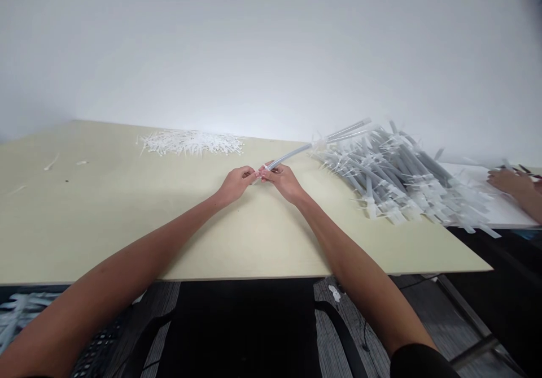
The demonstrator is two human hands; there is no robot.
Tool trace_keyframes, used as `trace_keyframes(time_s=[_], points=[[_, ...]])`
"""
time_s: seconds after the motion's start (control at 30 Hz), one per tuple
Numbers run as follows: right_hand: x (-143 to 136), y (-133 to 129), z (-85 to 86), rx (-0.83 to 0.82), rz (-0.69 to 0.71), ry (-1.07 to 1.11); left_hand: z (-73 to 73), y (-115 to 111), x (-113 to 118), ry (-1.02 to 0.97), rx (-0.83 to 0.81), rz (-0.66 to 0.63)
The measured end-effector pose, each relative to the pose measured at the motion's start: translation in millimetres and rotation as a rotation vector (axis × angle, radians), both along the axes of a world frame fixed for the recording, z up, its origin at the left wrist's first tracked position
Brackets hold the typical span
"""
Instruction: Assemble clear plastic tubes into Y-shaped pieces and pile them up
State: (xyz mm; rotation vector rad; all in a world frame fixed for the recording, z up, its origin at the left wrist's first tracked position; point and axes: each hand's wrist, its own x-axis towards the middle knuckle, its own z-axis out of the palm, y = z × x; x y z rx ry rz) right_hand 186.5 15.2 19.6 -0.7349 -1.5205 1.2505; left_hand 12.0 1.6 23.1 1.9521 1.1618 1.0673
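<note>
As it slants, slim grey tube (292, 153), gently curved

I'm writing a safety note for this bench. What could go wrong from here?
Some pieces at the right side of the pile stick out past the table edge, so they might slip off. The gray tube in the right hand extends toward the pile, so it could snag there.
</note>
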Motion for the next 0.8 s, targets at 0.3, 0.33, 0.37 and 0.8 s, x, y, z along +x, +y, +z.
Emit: trace_keyframes(time_s=[0.3,0.33,0.37,0.8], points=[[-2.3,-2.5,1.7,-0.126,0.016,-0.027,-4.7,8.9,-0.6,-0.157,-0.133,0.034],[-2.7,-2.5,0.8,-0.146,0.027,-0.014,-5.6,11.3,-1.4,-0.217,-0.143,0.029],[-3.1,-2.2,-0.5,-0.165,0.035,-0.001,-6.3,13.9,-2.4,-0.255,-0.149,0.027],[-1.5,2.2,-4.8,-0.152,0.028,0.008,4.7,15.2,-16.5,-0.164,-0.206,-0.073]])
